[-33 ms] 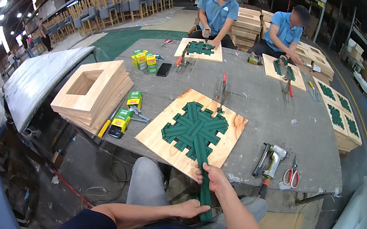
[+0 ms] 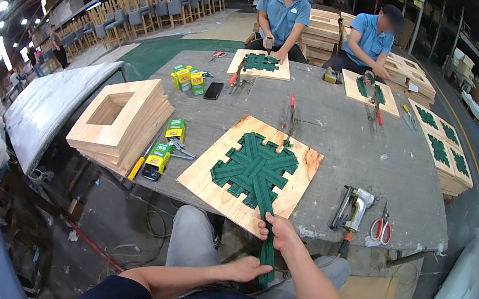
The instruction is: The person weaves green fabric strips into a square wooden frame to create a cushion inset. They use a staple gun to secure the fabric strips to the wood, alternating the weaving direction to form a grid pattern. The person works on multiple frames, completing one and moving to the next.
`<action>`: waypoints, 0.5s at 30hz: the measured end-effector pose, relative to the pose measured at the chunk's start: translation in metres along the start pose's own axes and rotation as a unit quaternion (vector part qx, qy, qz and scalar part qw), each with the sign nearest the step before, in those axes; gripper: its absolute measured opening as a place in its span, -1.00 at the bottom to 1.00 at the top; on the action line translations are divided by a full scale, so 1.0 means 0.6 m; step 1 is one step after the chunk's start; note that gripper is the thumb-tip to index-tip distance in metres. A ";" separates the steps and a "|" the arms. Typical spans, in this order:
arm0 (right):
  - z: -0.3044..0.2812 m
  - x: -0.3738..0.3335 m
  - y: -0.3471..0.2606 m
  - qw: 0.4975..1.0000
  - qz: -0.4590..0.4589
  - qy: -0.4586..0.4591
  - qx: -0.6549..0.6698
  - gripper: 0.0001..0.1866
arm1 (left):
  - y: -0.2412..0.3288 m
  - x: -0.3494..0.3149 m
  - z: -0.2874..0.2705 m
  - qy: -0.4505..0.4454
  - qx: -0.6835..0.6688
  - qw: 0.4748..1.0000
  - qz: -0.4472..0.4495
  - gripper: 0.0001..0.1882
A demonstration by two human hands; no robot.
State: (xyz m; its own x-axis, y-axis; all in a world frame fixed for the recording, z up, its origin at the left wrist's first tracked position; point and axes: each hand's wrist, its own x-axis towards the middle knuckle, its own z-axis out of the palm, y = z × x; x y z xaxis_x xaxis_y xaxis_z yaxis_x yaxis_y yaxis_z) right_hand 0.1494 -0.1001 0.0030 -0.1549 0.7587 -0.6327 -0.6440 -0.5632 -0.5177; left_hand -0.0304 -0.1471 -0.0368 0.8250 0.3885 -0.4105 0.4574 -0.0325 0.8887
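A square wooden panel (image 2: 304,166) lies at the table's near edge, its near corner jutting past it. Green webbing (image 2: 256,163) is woven across its middle, with crossing diagonal bands and stub ends around the outline. From it a long green webbing strap (image 2: 264,202) runs over the panel's near edge toward my lap. My right hand (image 2: 280,233) is closed around this strap just off the panel. Lower down, my left hand (image 2: 248,270) pinches the strap near its loose end. At the panel's far edge sits a locking clamp (image 2: 290,120) with a red handle.
On the grey table (image 2: 342,134), a staple gun (image 2: 356,209) and scissors (image 2: 382,227) lie right. Stacked wooden frames (image 2: 124,125), staple boxes (image 2: 160,153) and a yellow-handled tool (image 2: 136,167) are left. A phone (image 2: 214,90) lies farther back. Two people in blue shirts work across the table on similar panels.
My left hand has risen very slightly with the lower part of the strap. My right hand and the panel look the same.
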 end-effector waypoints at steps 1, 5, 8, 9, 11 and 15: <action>-0.013 0.001 0.003 1.000 -0.014 0.013 -0.008 -0.67 | 0.014 -0.001 -0.024 -0.006 0.061 0.998 -0.029 -0.42; -0.018 -0.004 0.013 0.994 -0.051 0.062 -0.072 -0.69 | 0.049 -0.031 -0.118 0.224 0.317 0.885 0.257 -0.60; -0.008 -0.004 0.017 0.992 -0.064 0.065 -0.092 -0.67 | 0.056 -0.014 -0.147 0.326 0.319 0.839 0.295 -0.39; -0.008 -0.003 0.020 0.991 -0.073 0.065 -0.094 -0.67 | 0.060 0.007 -0.150 0.349 0.322 0.828 0.299 -0.40; -0.003 0.001 0.025 0.989 -0.090 0.062 -0.104 -0.68 | 0.060 0.054 -0.151 0.397 0.325 0.802 0.304 -0.41; 0.015 -0.019 0.043 0.970 -0.111 0.127 -0.173 -0.72 | 0.044 0.101 -0.149 0.447 0.365 0.779 0.246 -0.42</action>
State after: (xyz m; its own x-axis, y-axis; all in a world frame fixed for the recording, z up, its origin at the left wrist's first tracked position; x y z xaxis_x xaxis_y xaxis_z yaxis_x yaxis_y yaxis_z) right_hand 0.1277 -0.1206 0.0019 0.1764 0.7937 -0.5823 -0.3439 -0.5046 -0.7919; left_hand 0.0018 -0.0419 -0.0202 0.5486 0.6396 0.5385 0.4947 -0.7675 0.4076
